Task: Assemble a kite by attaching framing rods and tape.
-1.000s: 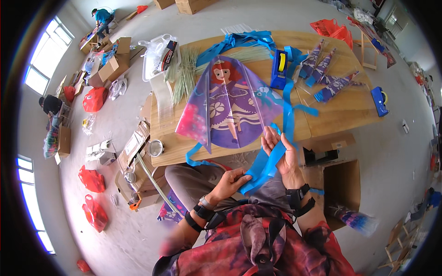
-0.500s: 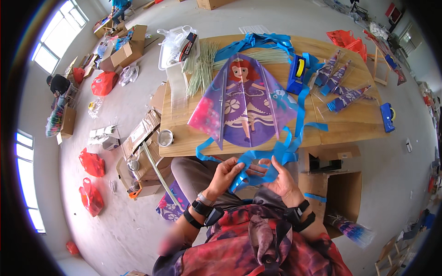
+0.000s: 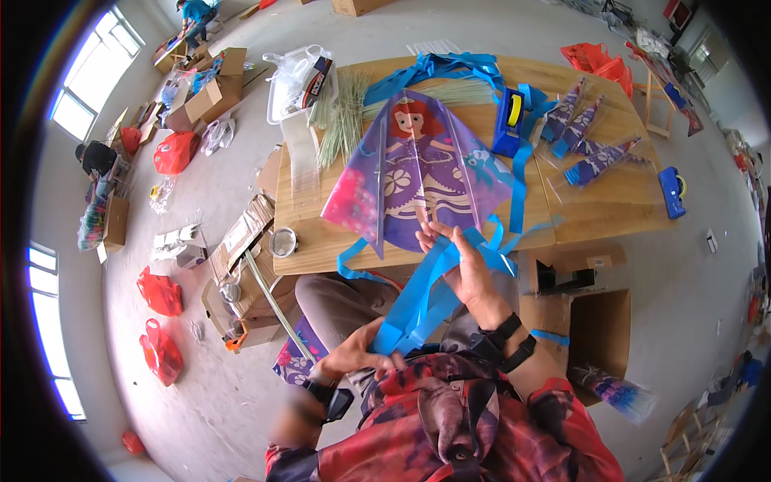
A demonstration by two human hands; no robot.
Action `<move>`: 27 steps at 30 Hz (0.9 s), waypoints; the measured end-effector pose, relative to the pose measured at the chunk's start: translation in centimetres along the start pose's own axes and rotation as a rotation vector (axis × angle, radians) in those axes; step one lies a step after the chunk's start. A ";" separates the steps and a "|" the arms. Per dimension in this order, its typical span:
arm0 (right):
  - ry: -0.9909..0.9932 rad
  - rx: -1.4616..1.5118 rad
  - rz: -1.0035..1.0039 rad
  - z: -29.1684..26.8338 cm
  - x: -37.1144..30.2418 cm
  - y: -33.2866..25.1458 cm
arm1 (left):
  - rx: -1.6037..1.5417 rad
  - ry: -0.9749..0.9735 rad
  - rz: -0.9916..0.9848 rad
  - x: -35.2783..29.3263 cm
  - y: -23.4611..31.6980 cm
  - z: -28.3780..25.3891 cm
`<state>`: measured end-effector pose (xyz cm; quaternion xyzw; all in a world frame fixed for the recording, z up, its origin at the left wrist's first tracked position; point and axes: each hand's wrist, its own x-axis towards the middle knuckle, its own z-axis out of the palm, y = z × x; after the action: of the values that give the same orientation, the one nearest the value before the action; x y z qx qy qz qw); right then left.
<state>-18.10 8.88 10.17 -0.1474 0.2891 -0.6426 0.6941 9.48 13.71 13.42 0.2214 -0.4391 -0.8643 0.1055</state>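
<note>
A blue ribbon (image 3: 438, 293) stretches in several loose loops between my hands, over my lap. My left hand (image 3: 359, 350), low by my shirt, holds the lower end of the loops. Higher up, near the table edge, my right hand (image 3: 468, 269) has the ribbon looped round it, its fingers stretched toward the kite. The purple kite (image 3: 414, 173), printed with a red-haired figure in a gown, lies flat on the table (image 3: 594, 217) just beyond. More of the ribbon trails from the kite's lower edge and along its right side.
A blue tape dispenser (image 3: 508, 120) stands right of the kite, and another (image 3: 671, 193) sits at the table's right edge. Packed kites (image 3: 598, 161) lie at the right. Thin pale sticks (image 3: 344, 120) and a plastic tub (image 3: 277, 100) are back left. Below right is a cardboard box (image 3: 602, 329).
My hands have moved apart: the left down toward my shirt, the right up toward the kite. The bunched ribbon is now drawn out in long loops between them.
</note>
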 end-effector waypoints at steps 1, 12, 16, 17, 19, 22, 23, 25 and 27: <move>-0.012 -0.074 -0.018 0.5 0.2 0.1 | 0.000 -0.002 -0.005 -1.5 -0.3 -0.3; -0.137 -0.269 0.037 1.8 -0.1 4.6 | 0.976 -0.017 -1.228 -27.7 -18.4 -5.8; -0.297 -0.471 0.126 2.7 -2.0 4.8 | 1.502 0.336 -1.201 -25.1 -17.6 -5.0; -0.352 -0.515 0.173 2.8 -2.5 4.7 | 1.523 0.548 -0.945 -22.9 -15.6 -5.8; -0.380 -0.523 0.208 2.5 -3.0 5.0 | 1.140 0.883 -0.145 -14.4 -9.1 -5.2; -0.567 -0.635 0.176 2.9 -3.7 4.8 | 0.300 0.730 -0.002 -4.3 -3.2 -3.3; -0.567 -0.636 0.178 3.1 -4.1 4.6 | 0.065 0.615 0.003 -1.8 -2.4 -2.9; -0.663 -0.669 0.285 3.3 -5.0 4.6 | -0.360 -0.001 0.058 2.4 -6.6 -6.8; -0.658 -0.790 0.306 2.6 -6.1 4.0 | -0.470 0.042 -0.047 6.2 -2.9 -4.2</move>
<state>-13.42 14.89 11.21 -0.5470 0.2944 -0.2963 0.7254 6.11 10.09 7.11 0.2186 -0.2181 -0.9403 0.1430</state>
